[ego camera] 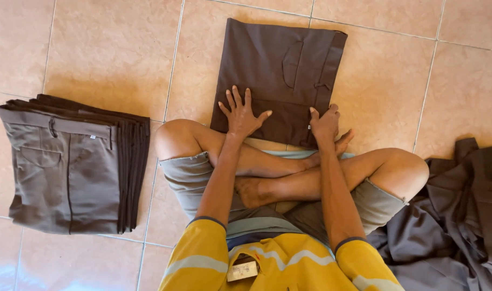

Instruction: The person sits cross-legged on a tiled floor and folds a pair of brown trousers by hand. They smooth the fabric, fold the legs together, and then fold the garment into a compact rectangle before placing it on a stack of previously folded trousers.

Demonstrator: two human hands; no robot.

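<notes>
Cross-legged on the tiled floor (111, 48), a person presses a folded pair of dark brown trousers (281, 70) flat just beyond their knees. Left hand (240, 114) lies open, fingers (236, 98) spread on the near edge; right hand (326, 123) curls at the near right corner, apparently pinching the fabric. Folding looks all but finished, and the judged next move calls for a lift without spoiling the fold. Far pocket and waistband face up. Stacked folded trousers (68, 167) lie left, a loose heap (461, 215) right.
</notes>
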